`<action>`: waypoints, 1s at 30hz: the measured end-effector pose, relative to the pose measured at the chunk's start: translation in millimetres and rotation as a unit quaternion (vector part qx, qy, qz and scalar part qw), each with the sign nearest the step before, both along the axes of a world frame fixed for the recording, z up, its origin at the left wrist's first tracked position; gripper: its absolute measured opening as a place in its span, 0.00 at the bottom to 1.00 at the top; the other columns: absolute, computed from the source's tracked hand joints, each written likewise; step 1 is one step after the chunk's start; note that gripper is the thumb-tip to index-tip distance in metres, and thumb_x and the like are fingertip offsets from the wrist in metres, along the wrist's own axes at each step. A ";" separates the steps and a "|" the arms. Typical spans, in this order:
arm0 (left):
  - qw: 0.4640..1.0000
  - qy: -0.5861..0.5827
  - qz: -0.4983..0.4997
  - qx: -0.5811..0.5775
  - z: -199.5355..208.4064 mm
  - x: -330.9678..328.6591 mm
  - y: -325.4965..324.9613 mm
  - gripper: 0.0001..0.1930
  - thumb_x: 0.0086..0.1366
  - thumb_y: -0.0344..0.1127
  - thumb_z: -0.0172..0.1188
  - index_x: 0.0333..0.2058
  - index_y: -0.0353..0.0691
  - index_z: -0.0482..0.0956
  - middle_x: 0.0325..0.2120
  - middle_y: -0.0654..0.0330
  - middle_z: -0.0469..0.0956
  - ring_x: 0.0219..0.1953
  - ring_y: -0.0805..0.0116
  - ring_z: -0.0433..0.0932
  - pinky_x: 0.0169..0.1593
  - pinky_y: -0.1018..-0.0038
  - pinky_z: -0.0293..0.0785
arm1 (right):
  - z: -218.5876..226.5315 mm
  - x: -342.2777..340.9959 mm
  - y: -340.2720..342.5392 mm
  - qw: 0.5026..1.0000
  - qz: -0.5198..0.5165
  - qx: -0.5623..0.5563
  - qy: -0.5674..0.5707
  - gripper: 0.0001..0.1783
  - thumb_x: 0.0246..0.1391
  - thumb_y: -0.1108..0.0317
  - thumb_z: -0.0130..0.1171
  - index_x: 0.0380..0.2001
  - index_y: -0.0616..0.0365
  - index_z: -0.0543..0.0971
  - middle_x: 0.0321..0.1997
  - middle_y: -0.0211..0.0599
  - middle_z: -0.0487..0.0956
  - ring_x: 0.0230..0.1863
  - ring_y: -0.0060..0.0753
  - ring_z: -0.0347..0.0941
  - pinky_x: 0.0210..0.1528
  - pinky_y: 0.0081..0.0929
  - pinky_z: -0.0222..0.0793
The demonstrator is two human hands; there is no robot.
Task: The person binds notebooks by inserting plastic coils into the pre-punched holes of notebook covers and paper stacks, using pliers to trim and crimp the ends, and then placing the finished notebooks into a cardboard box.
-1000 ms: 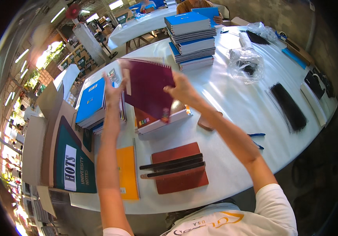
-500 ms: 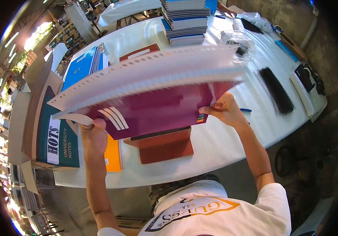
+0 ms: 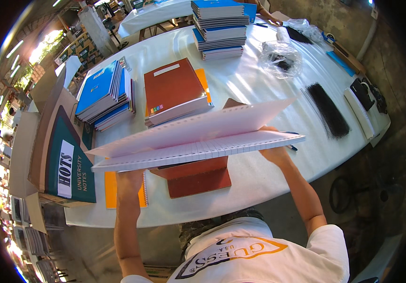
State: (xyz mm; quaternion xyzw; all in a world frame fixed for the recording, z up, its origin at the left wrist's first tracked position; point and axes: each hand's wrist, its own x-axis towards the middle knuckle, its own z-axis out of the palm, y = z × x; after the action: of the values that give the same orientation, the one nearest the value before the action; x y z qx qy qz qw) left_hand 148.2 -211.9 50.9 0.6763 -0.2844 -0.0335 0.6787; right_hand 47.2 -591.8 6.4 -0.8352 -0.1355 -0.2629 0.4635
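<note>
Both my hands hold up an unbound notebook (image 3: 198,150), a block of white pages with a row of punched holes along its edge. Its cover leaf stands lifted away from the pages. My left hand (image 3: 130,181) grips the left end from below, its fingers mostly hidden. At the right end my right hand (image 3: 274,152) is closed on the notebook, the fingertips partly out of sight under it. Beneath the notebook a reddish-brown angled stand (image 3: 198,175) rests on the table. Beside my left hand lies an orange spiral notebook (image 3: 111,191).
Brown-covered notebooks (image 3: 174,87) and blue ones (image 3: 97,89) are stacked beyond; a taller stack (image 3: 219,34) stands farther back. A cardboard box (image 3: 47,155) is at left. Black binding coils (image 3: 329,112), a plastic bag (image 3: 282,61) and a blue pen (image 3: 291,147) lie right. Another person's hand (image 3: 274,20) shows far off.
The notebook has tipped and come lower, so its purple cover no longer shows and the punched edge faces me. The brown notebooks behind it have come into view.
</note>
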 end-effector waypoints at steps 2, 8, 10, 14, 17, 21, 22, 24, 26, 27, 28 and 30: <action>1.000 0.029 -0.002 0.007 11.8 -19.1 -28.6 0.20 0.60 0.44 0.66 0.46 0.36 0.81 0.46 0.53 0.80 0.50 0.66 0.76 0.56 0.70 0.69 | -26.5 -2.6 5.7 0.998 0.025 0.047 0.017 0.07 0.48 0.82 0.58 0.33 0.66 0.78 0.31 0.44 0.81 0.31 0.31 0.77 0.35 0.27 0.71; 0.983 0.122 0.012 -0.135 -64.9 0.8 -13.1 0.44 0.58 0.46 0.68 0.68 0.39 0.55 0.66 0.51 0.59 0.68 0.63 0.59 0.70 0.67 0.54 | -62.8 -3.9 20.5 0.979 0.047 0.012 0.198 0.11 0.52 0.77 0.62 0.40 0.62 0.77 0.42 0.50 0.79 0.46 0.50 0.75 0.47 0.36 0.70; 0.993 0.011 0.065 -0.100 -81.6 5.6 -6.1 0.53 0.58 0.53 0.68 0.71 0.40 0.43 0.70 0.51 0.51 0.70 0.62 0.54 0.70 0.67 0.54 | -43.2 -3.2 19.4 0.986 0.059 -0.027 0.150 0.27 0.51 0.76 0.65 0.54 0.60 0.68 0.51 0.44 0.76 0.53 0.43 0.72 0.53 0.33 0.69; 0.994 0.034 0.062 -0.089 -70.8 -17.3 -27.9 0.59 0.56 0.63 0.65 0.71 0.43 0.35 0.71 0.49 0.47 0.70 0.61 0.53 0.68 0.71 0.55 | -29.8 -7.1 43.2 0.973 0.044 0.134 0.182 0.44 0.48 0.74 0.70 0.63 0.57 0.54 0.56 0.39 0.70 0.58 0.35 0.66 0.61 0.31 0.64; 0.993 0.023 0.098 -0.059 -94.2 -21.9 -32.7 0.57 0.57 0.57 0.68 0.71 0.44 0.37 0.70 0.52 0.48 0.67 0.65 0.57 0.65 0.74 0.58 | -61.3 -2.8 63.8 0.987 0.059 0.099 0.112 0.47 0.51 0.69 0.70 0.65 0.55 0.50 0.58 0.41 0.68 0.59 0.35 0.63 0.61 0.30 0.64; 0.991 0.026 0.129 0.003 -157.8 -16.5 -4.3 0.45 0.58 0.44 0.67 0.67 0.41 0.50 0.57 0.60 0.64 0.56 0.69 0.65 0.59 0.74 0.63 | -52.4 -6.8 69.2 0.952 0.051 0.192 0.235 0.49 0.51 0.64 0.71 0.67 0.54 0.50 0.60 0.45 0.67 0.62 0.38 0.63 0.65 0.34 0.60; 0.991 0.006 0.134 0.012 -181.6 -10.7 16.1 0.42 0.59 0.41 0.66 0.66 0.40 0.53 0.54 0.61 0.66 0.54 0.70 0.67 0.57 0.73 0.65 | -52.9 -3.5 57.7 0.968 0.065 0.109 0.218 0.47 0.50 0.62 0.71 0.67 0.53 0.53 0.61 0.45 0.67 0.63 0.40 0.62 0.65 0.35 0.60; 0.990 -0.030 0.141 0.015 -212.6 4.0 56.7 0.43 0.56 0.43 0.65 0.66 0.40 0.53 0.54 0.60 0.66 0.55 0.68 0.66 0.57 0.69 0.64 | -55.5 10.8 13.0 0.978 0.081 -0.066 0.180 0.44 0.49 0.59 0.71 0.65 0.53 0.58 0.63 0.46 0.67 0.65 0.43 0.62 0.65 0.37 0.61; 0.982 -0.074 0.169 -0.031 -176.5 22.7 88.9 0.51 0.52 0.55 0.66 0.68 0.42 0.48 0.60 0.57 0.61 0.61 0.63 0.60 0.62 0.61 0.58 | -62.4 49.0 -69.6 0.996 -0.049 -0.066 0.038 0.28 0.47 0.63 0.70 0.52 0.55 0.75 0.57 0.44 0.74 0.61 0.44 0.69 0.63 0.36 0.64; 0.977 -0.098 0.183 -0.050 -149.0 30.7 93.4 0.56 0.49 0.61 0.66 0.69 0.44 0.45 0.63 0.55 0.58 0.64 0.60 0.57 0.64 0.57 0.55 | -64.0 62.0 -126.0 0.984 -0.162 -0.077 -0.002 0.16 0.47 0.68 0.68 0.41 0.58 0.80 0.49 0.43 0.78 0.53 0.45 0.74 0.57 0.36 0.68; 0.970 -0.122 0.200 -0.068 -122.3 31.8 92.4 0.61 0.47 0.66 0.66 0.70 0.45 0.43 0.65 0.53 0.56 0.67 0.58 0.54 0.67 0.53 0.52 | -69.5 70.5 -187.5 0.952 -0.296 -0.078 -0.004 0.08 0.47 0.74 0.65 0.33 0.60 0.80 0.43 0.42 0.79 0.46 0.46 0.76 0.49 0.37 0.70; 0.945 -0.147 0.289 0.038 -59.0 11.5 80.4 0.64 0.44 0.74 0.64 0.71 0.47 0.41 0.69 0.52 0.51 0.71 0.54 0.49 0.69 0.49 0.46 | -68.9 80.5 -256.0 0.790 -0.572 -0.214 0.047 0.04 0.52 0.70 0.60 0.30 0.59 0.80 0.41 0.41 0.78 0.46 0.45 0.73 0.46 0.44 0.67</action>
State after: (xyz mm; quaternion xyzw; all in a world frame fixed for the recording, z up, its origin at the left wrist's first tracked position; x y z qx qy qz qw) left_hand 159.7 -131.5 -8.1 0.7520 -0.1715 0.2532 0.5840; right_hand 127.7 -847.8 -62.5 -0.8491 0.3367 -0.4048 0.0437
